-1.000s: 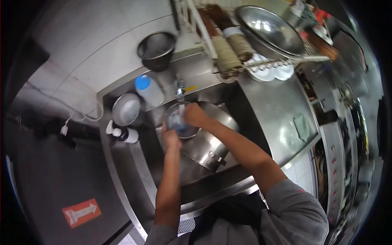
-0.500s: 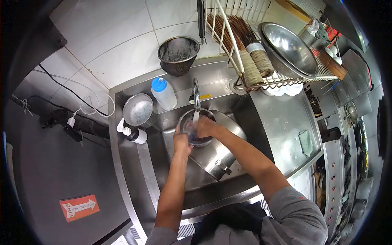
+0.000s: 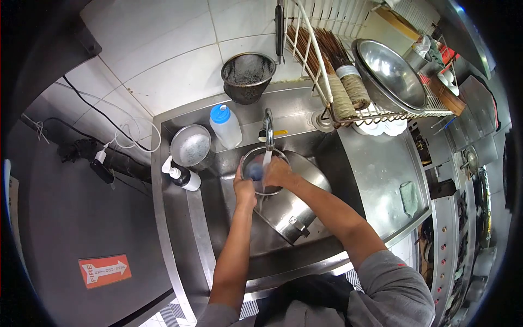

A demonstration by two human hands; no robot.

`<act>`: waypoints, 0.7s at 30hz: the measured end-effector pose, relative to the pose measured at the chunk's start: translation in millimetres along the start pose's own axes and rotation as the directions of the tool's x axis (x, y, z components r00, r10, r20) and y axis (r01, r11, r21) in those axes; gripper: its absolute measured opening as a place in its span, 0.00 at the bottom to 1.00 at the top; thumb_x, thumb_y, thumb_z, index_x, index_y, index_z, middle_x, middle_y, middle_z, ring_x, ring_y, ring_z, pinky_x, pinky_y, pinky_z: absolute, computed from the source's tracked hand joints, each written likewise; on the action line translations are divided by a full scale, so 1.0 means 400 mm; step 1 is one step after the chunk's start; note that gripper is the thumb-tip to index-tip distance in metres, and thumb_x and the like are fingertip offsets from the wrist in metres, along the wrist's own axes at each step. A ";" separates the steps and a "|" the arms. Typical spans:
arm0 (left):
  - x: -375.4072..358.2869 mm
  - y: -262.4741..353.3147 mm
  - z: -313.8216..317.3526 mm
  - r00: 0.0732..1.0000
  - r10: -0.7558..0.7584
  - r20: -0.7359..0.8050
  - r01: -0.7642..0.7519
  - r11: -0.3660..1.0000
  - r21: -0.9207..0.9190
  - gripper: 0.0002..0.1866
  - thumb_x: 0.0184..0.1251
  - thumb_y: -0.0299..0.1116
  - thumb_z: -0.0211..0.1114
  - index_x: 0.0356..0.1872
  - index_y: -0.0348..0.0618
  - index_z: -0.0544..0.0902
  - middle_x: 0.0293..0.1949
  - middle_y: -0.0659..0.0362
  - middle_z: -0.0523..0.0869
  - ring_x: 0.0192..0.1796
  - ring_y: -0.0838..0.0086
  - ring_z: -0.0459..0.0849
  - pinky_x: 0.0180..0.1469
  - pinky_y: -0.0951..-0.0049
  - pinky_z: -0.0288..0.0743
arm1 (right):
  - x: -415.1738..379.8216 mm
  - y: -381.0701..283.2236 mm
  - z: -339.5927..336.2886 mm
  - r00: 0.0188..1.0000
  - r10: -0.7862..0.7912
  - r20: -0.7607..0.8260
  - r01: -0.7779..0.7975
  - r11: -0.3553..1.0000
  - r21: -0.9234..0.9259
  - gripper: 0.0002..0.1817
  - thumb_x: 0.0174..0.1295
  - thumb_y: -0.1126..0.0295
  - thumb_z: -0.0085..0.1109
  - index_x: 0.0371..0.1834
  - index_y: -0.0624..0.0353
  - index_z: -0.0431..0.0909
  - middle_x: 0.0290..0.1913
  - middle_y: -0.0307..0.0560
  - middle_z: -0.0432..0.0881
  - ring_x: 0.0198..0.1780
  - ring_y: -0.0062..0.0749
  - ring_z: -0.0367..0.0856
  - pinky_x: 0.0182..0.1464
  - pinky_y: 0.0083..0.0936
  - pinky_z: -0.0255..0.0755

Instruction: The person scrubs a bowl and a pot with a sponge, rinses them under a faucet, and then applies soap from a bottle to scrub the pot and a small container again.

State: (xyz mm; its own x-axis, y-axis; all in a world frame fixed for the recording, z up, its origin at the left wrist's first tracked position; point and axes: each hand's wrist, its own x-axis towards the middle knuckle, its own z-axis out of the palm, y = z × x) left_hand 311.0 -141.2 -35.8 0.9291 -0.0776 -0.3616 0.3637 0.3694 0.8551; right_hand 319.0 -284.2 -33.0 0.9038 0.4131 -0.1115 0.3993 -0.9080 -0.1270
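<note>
My left hand [image 3: 244, 188] grips the left side of a round bowl [image 3: 287, 158] with a metal rim, thumb along its edge. Inside it, my right hand [image 3: 278, 173] is curled with fingers pointing down, blurred and partly hidden; what they hold, if anything, I cannot make out. A bluish patch shows within the bowl beside those fingers. Water runs from the faucet [image 3: 268, 128] into the bowl. Beneath my hands, a large steel pot [image 3: 286, 210] lies tilted in the sink [image 3: 229, 226].
Left of the sink stand a pump bottle [image 3: 185, 179], a metal bowl [image 3: 190, 145] and a blue-capped bottle [image 3: 226, 128]. A mesh strainer [image 3: 248, 76] hangs behind. The wire rack [image 3: 392, 115] holds brushes and steel bowls [image 3: 389, 73]. A green cloth [image 3: 408, 197] lies on the right counter.
The whole view has shifted slightly. My right hand has moved a little within the bowl, and more of the bluish patch shows. My left hand keeps its grip.
</note>
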 end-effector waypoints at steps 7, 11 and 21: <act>0.021 -0.008 -0.026 0.998 0.058 0.009 -0.056 0.990 -0.133 0.42 0.48 0.08 0.39 0.69 0.50 0.63 0.55 0.47 0.78 0.43 0.62 0.84 0.34 0.67 0.82 | -0.029 -0.018 -0.013 0.982 0.026 -0.187 -0.023 0.999 0.023 0.13 0.39 0.62 0.61 0.24 0.60 0.81 0.28 0.53 0.82 0.33 0.46 0.82 0.37 0.35 0.76; -0.023 0.052 -0.029 0.946 -0.324 -0.015 0.324 0.946 -0.001 0.41 0.48 0.09 0.38 0.68 0.54 0.66 0.55 0.50 0.78 0.49 0.58 0.82 0.27 0.56 0.79 | -0.045 -0.023 -0.026 0.979 -0.042 -0.200 0.074 0.985 0.154 0.13 0.43 0.67 0.60 0.30 0.64 0.80 0.27 0.52 0.80 0.39 0.46 0.81 0.42 0.36 0.77; -0.044 0.046 -0.024 0.986 -0.114 -0.122 0.079 0.962 -0.262 0.41 0.48 0.08 0.39 0.68 0.48 0.65 0.59 0.51 0.75 0.56 0.59 0.79 0.57 0.60 0.76 | -0.062 -0.060 -0.020 0.606 0.587 -0.537 -0.529 0.801 0.279 0.20 0.53 0.65 0.58 0.48 0.66 0.78 0.43 0.55 0.83 0.37 0.45 0.83 0.44 0.38 0.79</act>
State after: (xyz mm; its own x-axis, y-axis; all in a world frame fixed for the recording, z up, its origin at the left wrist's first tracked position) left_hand 300.9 -124.0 -17.3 0.8665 -0.0057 -0.4992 0.4053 0.5918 0.6968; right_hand 288.3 -273.4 -19.3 0.8646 -0.3205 0.3869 -0.2013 -0.9265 -0.3178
